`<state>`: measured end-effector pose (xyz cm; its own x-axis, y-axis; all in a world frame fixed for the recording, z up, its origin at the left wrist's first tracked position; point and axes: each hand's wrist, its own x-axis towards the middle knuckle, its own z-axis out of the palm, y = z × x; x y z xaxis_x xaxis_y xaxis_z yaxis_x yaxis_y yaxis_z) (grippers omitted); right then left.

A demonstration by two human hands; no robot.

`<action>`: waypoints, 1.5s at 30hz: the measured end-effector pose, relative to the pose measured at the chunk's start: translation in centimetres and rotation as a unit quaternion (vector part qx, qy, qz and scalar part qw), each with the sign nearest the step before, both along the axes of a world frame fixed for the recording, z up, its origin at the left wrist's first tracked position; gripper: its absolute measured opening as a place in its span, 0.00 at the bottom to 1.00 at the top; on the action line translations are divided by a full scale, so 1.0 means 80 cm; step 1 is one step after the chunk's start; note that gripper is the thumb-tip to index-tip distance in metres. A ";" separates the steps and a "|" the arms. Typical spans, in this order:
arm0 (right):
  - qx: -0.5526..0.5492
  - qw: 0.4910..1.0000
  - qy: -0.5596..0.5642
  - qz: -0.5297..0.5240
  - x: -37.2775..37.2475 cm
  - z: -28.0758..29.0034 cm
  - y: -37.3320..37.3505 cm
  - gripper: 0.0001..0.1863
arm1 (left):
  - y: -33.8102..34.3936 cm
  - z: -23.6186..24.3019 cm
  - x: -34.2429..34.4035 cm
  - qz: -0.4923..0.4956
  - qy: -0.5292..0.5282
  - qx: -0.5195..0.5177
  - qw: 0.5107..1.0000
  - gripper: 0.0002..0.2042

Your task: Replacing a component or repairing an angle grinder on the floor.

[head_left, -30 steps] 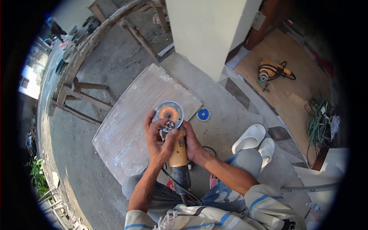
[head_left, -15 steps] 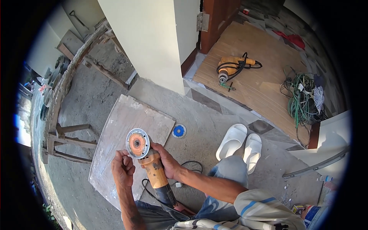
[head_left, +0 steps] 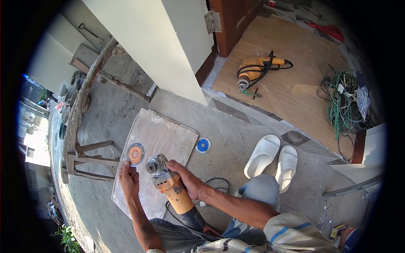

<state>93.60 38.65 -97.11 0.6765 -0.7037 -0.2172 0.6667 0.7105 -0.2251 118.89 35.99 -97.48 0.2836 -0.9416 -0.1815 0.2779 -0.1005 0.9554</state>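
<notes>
My right hand [head_left: 185, 179] is wrapped round the head end of a yellow angle grinder [head_left: 177, 197], whose bare spindle [head_left: 152, 166] faces up. My left hand [head_left: 128, 178] pinches the lower edge of a cutting disc [head_left: 135, 154] with an orange centre and a grey rim, slightly blurred. The disc is apart from the grinder, just left of its spindle. Both are above a worn wooden board [head_left: 164, 135] on the concrete. Beside the board's right edge lies another disc [head_left: 203, 145] with a blue centre.
White slippers [head_left: 262, 157] stand on the floor to the right. A yellow corded drill [head_left: 256, 71] lies on cardboard [head_left: 295, 46] in the doorway, near a green wire tangle [head_left: 340, 101]. A wall corner [head_left: 168, 55] rises ahead; a rough wooden frame [head_left: 80, 114] stands left.
The disc has come off the grinder's spindle and moved left in my left hand. My right hand keeps its hold on the grinder. The whole view has shifted slightly.
</notes>
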 end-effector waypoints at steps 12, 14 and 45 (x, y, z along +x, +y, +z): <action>-0.063 0.992 -0.102 -0.042 -0.036 0.075 -0.014 0.17 | -0.172 -0.082 -0.296 -0.228 0.058 0.053 0.971 0.09; -0.061 0.991 -0.095 -0.065 -0.048 0.086 -0.014 0.16 | -0.203 -0.070 -0.328 -0.224 0.073 0.031 0.971 0.10; -0.095 0.995 0.020 0.032 -0.065 0.036 0.018 0.36 | -0.129 -0.258 -0.219 -0.426 -0.662 0.035 0.616 0.41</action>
<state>88.42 40.13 -94.25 0.7148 -0.6903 -0.1119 0.6093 0.6934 -0.3847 101.36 25.68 -118.12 -0.3646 -0.8543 -0.3704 -0.9219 0.2753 0.2724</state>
